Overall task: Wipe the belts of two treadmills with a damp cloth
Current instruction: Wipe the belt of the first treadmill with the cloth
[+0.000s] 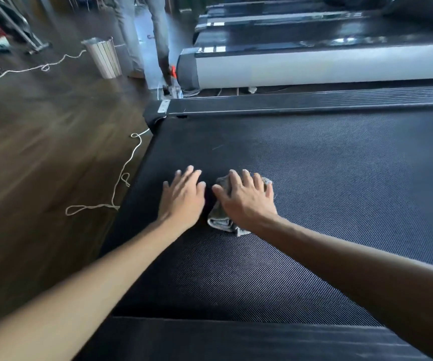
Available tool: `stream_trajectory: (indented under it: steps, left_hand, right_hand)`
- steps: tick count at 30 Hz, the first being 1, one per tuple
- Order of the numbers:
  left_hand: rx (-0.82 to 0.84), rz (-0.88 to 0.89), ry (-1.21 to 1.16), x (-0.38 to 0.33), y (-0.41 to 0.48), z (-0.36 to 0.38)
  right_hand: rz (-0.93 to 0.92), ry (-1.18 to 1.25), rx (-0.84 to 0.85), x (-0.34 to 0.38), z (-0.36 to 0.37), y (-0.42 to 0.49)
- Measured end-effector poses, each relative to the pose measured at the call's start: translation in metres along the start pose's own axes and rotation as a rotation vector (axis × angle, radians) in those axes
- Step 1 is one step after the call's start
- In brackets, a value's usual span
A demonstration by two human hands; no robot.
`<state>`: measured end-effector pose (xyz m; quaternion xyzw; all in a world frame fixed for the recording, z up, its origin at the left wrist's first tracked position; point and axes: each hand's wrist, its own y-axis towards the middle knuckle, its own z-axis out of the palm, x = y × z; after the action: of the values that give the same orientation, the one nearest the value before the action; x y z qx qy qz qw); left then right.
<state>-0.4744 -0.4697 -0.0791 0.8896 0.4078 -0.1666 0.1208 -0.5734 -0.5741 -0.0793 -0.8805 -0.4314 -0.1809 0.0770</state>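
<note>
I pressed my right hand (246, 199) flat, fingers spread, pinning the cloth (219, 221) to the belt (327, 178); my left hand (183, 198), at its nine o'clock, lay open and empty, bracing.

Both hands lie flat on the black treadmill belt (314, 178) near its left end. The right hand (245, 199) presses a crumpled grey cloth (219, 220) down, fingers spread; the left hand (183, 198) rests bare just beside it. A white cord (121, 183) loops over the wooden floor (40, 152) to the left.

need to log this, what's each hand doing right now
Left hand: open, flat on the belt, holding nothing.
Right hand: open, fingers spread, pressing the cloth down on the belt, not gripping it.
</note>
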Motion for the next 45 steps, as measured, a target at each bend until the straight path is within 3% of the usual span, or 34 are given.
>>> stream_trajectory:
  steps: [3,8,11,17,22,33,42,45]
  left_hand:
    - [0.067,0.08,0.194,0.034,0.007,-0.003]
    - [0.085,0.179,0.326,0.054,0.01,-0.005]
    - [0.046,0.158,0.229,0.057,0.005,0.004]
    - [0.019,0.162,0.188,0.059,0.005,0.004]
    - [0.018,0.168,0.198,0.059,0.005,0.004]
    - [-0.025,0.195,0.258,0.06,0.006,0.009]
    - [-0.036,0.186,0.231,0.062,0.003,0.01]
    - [-0.038,0.184,0.237,0.062,0.001,0.009]
  right_hand:
    - [-0.007,-0.089,0.026,0.002,0.011,0.007]
    - [-0.509,-0.131,0.016,-0.028,0.004,0.021]
    - [-0.628,-0.208,0.117,-0.038,-0.008,0.04]
    - [-0.424,-0.288,0.003,-0.026,-0.003,0.02]
    - [-0.264,-0.232,0.031,-0.016,0.005,0.018]
    - [-0.36,-0.177,-0.076,-0.021,0.015,0.022]
    - [-0.418,-0.129,-0.067,-0.026,0.013,0.023]
    - [-0.403,-0.146,0.017,-0.027,0.007,0.017]
